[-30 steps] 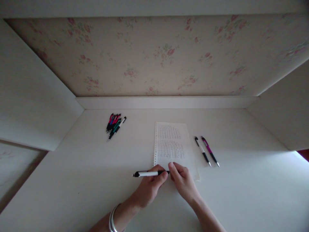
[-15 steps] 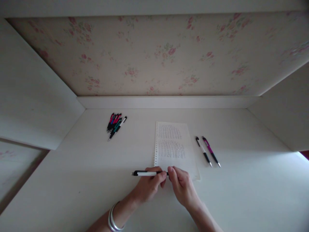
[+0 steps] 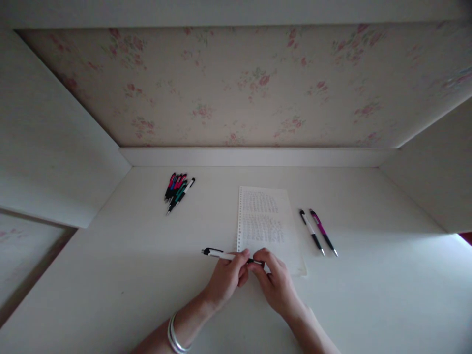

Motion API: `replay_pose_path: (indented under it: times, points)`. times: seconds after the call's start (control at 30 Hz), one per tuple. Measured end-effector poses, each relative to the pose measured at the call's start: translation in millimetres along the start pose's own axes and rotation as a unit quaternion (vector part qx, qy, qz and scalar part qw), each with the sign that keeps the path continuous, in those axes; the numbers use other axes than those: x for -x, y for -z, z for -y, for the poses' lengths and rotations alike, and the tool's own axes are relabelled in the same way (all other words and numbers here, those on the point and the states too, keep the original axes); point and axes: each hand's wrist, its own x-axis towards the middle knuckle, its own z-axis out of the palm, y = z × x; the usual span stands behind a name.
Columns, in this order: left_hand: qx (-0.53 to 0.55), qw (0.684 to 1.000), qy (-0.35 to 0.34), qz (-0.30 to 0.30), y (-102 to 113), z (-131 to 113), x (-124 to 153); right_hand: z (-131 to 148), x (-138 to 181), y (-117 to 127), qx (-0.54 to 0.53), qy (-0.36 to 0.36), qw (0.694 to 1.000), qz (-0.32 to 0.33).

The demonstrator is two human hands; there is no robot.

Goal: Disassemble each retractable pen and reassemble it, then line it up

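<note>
My left hand (image 3: 226,279) is closed around a white and black ballpoint pen (image 3: 220,254), whose clip end sticks out to the left. At the pen's black front end, the thumb and fingers of my right hand (image 3: 276,282) pinch it; the tip is partly hidden by those fingers. Both hands are over the lower edge of a sheet of paper (image 3: 262,216) with punched holes and lines of handwriting. To its right lie a white and black pen (image 3: 311,231) and a purple and black pen (image 3: 323,231), side by side.
A cluster of several pens (image 3: 178,191), red, blue, green and white with black, lies at the back left of the white desk (image 3: 147,265). White side panels (image 3: 47,147) and a flowered back wall (image 3: 221,88) enclose the desk.
The pen has tilted, its clip end rising slightly. My right fingers have shifted from a closed grip over the tip to a pinch that shows more of the dark front end.
</note>
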Motion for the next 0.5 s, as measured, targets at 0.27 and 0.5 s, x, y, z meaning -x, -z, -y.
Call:
replay_pose_path:
  times: [0.27,0.5]
  points:
    - [-0.052,0.998,-0.025,0.036,4,1,0,5,-3,7,-0.052,-0.137,0.989,0.006]
    - [-0.053,0.997,-0.027,0.045,5,-3,1,8,-7,14,-0.086,-0.159,0.983,0.026]
